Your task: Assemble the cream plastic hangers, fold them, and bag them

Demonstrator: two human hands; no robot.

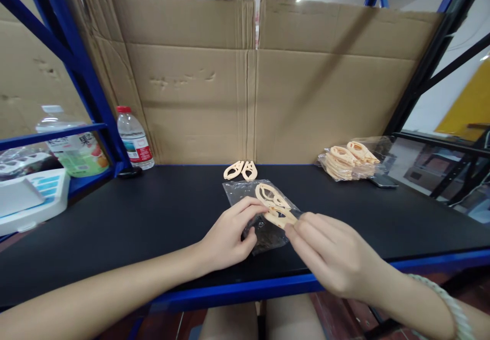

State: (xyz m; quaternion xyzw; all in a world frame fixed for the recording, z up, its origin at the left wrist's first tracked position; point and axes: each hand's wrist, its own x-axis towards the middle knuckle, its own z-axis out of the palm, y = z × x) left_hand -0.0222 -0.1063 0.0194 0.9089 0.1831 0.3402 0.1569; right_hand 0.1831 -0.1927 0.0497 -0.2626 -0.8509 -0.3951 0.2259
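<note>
Clear plastic bag [245, 197] flat on black tabletop [153, 217], near front edge, mouth toward the hands. Inside or half inside it, cream plastic clips [270, 195] with oval cut-outs; exact count hard to tell, at least two overlapping. Left hand [229, 238] resting on bag's near side, fingers curled, thumb and forefinger pressed together on the plastic film at the bag's opening. Right hand [329, 258] just beside it, fingertips pinching the nearest clip [280, 218] by its lower end, that clip lying partly over the bag's edge, between the two hands. Pale beaded bracelet [451, 304] on right wrist.

Farther back on same tabletop, pair of loose clips [241, 170] side by side, touching cardboard wall [248, 85] or just in front of it. To the right, well apart from the hands, second clear bag [352, 161] stuffed with a stack of the same cream clips, dark phone [383, 180] just beside it.

Far left: small water bottle with red cap and label [133, 138] standing upright by blue shelf post [88, 74]. Larger bottle with green fruit label [72, 143] behind blue rail. White and blue device [30, 199] at left edge. Blue metal rim [268, 286] along table front.
</note>
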